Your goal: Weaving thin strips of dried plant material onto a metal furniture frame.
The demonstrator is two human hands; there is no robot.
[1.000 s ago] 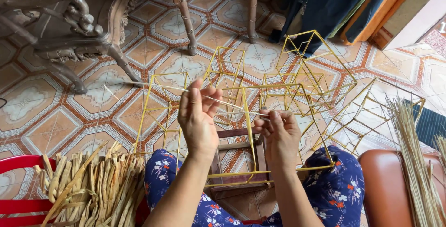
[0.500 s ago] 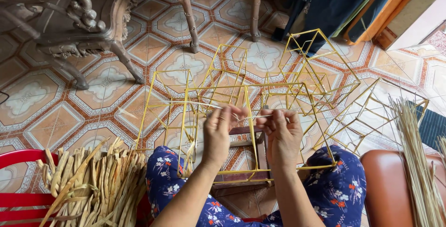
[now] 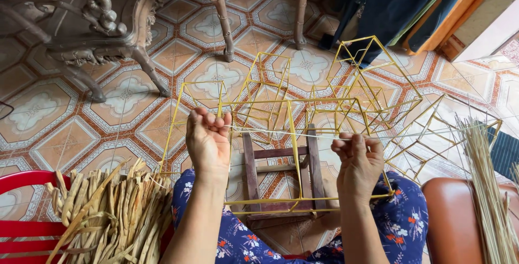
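A bundle of split, dried cane strips (image 3: 105, 210) lies far left of the yellow stick frame (image 3: 292, 118), heaped over the edge of a red plastic chair (image 3: 24, 218). Up and left of the frame stands a dark carved wooden chair (image 3: 86, 21) on the patterned floor tiles (image 3: 48, 118).

The left hand (image 3: 208, 142) is raised just left of the frame's front upright, fingers curled shut on one end of a thin pale strand (image 3: 275, 131) — the strand runs taut and level across the frame to the other hand. Below the frame's front square, between the knees in blue flowered cloth, sits a small dark wooden stool (image 3: 281, 175).

The right hand (image 3: 357, 161) is at the right side of the frame's front square, fingers pinched closed on the strand's other end, close against the yellow sticks. The frame itself — a cluster of open cubes and angled boxes of thin yellow sticks — rests on the person's lap and reaches out over the tiles.

Right of the frame, a sheaf of thin straight reeds (image 3: 486, 188) leans over a brown padded seat (image 3: 454, 215).
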